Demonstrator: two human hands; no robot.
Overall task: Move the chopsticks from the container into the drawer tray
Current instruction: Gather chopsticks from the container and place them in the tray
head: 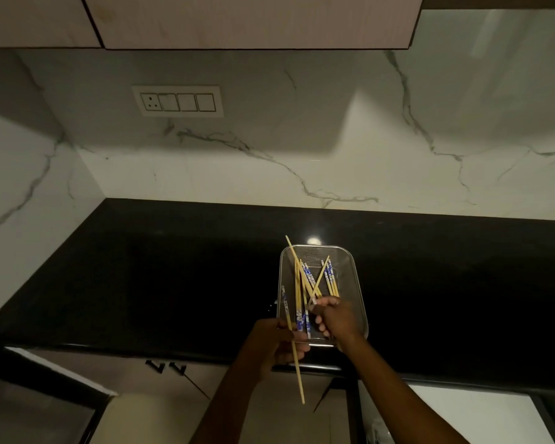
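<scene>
A metal mesh container point(356, 280) sits on the black countertop point(141, 277) near its front edge. Several pale wooden chopsticks point(305, 277) with blue-and-white patterned ends lie jumbled in it, some sticking out over the rim. My left hand point(279, 344) grips one chopstick point(297, 370) at the container's near-left corner; its thin tip points down past the counter edge. My right hand point(334, 318) reaches into the container and pinches chopsticks near their lower ends. The drawer tray is not in sight.
A marble backsplash with a switch plate point(178, 101) rises behind the counter. Wall cabinets point(253, 20) hang overhead. Below the counter edge are cabinet fronts with dark handles point(165, 366) and a pale open area at the lower right point(468, 415).
</scene>
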